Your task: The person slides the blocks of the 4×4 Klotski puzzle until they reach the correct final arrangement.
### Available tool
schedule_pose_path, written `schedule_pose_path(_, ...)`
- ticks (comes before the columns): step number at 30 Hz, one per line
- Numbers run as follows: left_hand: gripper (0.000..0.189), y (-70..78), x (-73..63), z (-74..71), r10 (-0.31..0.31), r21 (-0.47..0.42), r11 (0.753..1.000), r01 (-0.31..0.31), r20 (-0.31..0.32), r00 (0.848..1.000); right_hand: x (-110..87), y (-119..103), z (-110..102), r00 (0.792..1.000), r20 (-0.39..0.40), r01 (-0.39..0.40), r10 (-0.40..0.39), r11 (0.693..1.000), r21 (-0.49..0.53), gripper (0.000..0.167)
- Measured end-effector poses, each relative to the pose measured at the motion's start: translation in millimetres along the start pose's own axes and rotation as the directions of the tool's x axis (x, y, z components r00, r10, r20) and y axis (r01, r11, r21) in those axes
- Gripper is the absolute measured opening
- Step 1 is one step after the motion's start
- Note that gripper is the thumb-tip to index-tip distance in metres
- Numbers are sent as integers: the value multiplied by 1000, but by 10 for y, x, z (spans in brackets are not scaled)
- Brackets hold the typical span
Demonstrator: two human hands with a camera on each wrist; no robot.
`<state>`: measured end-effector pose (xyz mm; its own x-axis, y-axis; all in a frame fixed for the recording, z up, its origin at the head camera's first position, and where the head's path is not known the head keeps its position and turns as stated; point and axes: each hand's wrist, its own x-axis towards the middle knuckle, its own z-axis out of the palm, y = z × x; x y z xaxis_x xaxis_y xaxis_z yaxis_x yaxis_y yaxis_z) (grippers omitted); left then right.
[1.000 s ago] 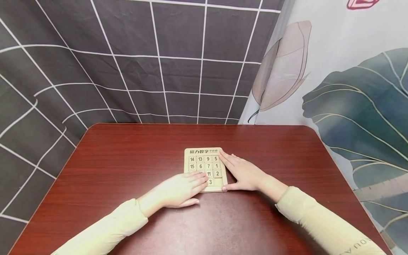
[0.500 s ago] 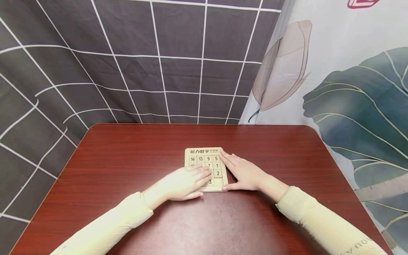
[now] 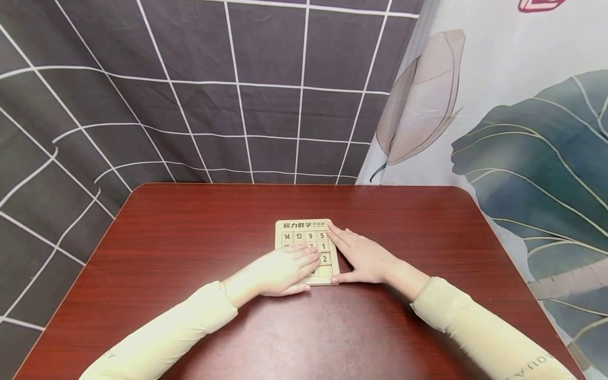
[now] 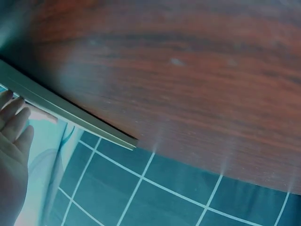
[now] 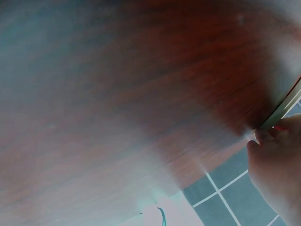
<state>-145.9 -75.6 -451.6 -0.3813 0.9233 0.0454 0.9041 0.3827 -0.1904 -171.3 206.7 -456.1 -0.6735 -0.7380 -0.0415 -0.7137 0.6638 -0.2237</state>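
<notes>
A pale wooden number sliding puzzle (image 3: 303, 225) lies flat on the table. Tiles 14, 13, 9 and 5 make its top row; 1 and 2 show below the 5, and the bottom-right slot is bare. Across its lower left and middle reaches my left hand (image 3: 283, 269), fingers stretched out, fingertips beside tile 2 (image 3: 325, 259). That hand hides several tiles and partly covers tile 3. My right hand (image 3: 368, 258) rests at the puzzle's right side, straight fingers at the upper corner and thumb at the lower one. In the left wrist view, fingers (image 4: 14, 122) extend over the puzzle's edge (image 4: 70, 110).
The reddish-brown wooden table (image 3: 199, 227) extends around the puzzle on every side. Behind it hangs a dark grey curtain (image 3: 266, 111) with white grid lines. A white curtain with large leaf prints (image 3: 532, 153) hangs at the right.
My left hand has moved right and slightly up across the puzzle, now covering more of the middle tiles. The right hand and the puzzle stay in place.
</notes>
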Motion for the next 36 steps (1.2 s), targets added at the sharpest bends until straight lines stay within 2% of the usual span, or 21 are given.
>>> schedule_pose_path(4,61,30,1,-21,9,-11,1000,-9,-10,1000,0,1,-4,1000,-4,1,-1,1000,1,112)
schedule_pose_path(10,59,86,-14,-50,73,18,997,-72,-74,995,2,16,3,1000,-7,4,-4,1000,-4,112)
schedule_pose_path(15,58,79,-30,-22,109,30,994,-107,-94,990,1,20,10,1000,2,-9,9,1000,-2,113)
schedule_pose_path(20,55,-51,18,11,66,-22,997,-68,-91,994,4,22,21,1000,20,-17,17,1000,6,114)
schedule_pose_path(24,56,-168,74,35,-15,-38,999,13,-46,999,10,20,28,999,27,-17,17,1000,5,114)
schedule_pose_path(27,57,-218,108,47,-51,-37,998,50,-15,999,14,20,31,1000,26,-14,14,1000,7,114)
schedule_pose_path(36,58,-219,141,46,-52,-41,998,52,14,999,0,19,21,1000,24,-16,15,1000,11,114)
